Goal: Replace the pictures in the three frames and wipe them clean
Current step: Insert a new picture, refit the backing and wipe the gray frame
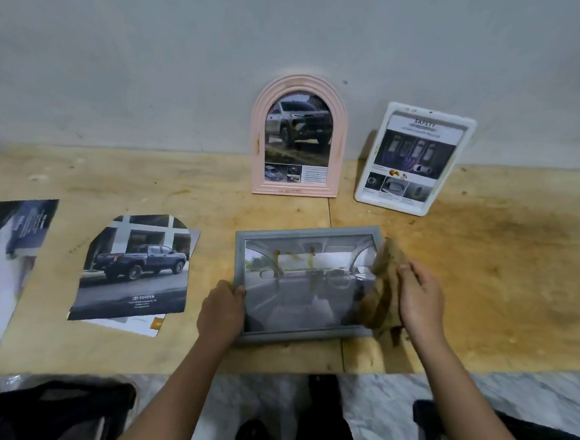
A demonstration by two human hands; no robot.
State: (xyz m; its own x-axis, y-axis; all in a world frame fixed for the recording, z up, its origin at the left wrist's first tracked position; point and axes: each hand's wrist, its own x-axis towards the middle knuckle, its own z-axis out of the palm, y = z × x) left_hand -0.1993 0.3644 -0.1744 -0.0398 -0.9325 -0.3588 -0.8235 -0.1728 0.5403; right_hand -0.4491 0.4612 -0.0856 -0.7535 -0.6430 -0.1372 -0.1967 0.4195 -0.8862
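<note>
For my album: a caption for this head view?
Left hand grips the grey frame; right hand holds a cloth at its right edge.

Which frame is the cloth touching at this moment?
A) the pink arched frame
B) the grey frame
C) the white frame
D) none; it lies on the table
B: the right hand holds the brown cloth on the grey frame, whose left edge the left hand grips.

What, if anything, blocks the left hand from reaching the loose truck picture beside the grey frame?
Likely nothing, so yes: bare table lies between left hand and truck picture. It grips the grey frame, though, and must let go first.
</note>
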